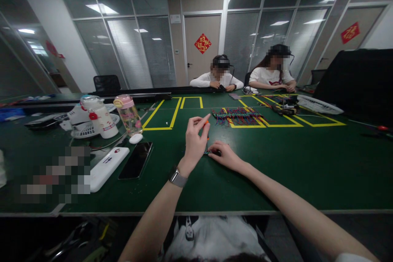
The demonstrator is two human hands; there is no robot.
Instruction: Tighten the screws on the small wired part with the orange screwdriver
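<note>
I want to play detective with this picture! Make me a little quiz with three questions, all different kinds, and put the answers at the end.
1. Which hand holds the orange-handled tool?

2. True or false: the pink-topped bottle stands farther back on the green table than the black phone.

3. What colour are the tape strips stuck on the table?
A) blue
B) yellow
C) white

Key:
1. The left hand.
2. True.
3. B.
</note>
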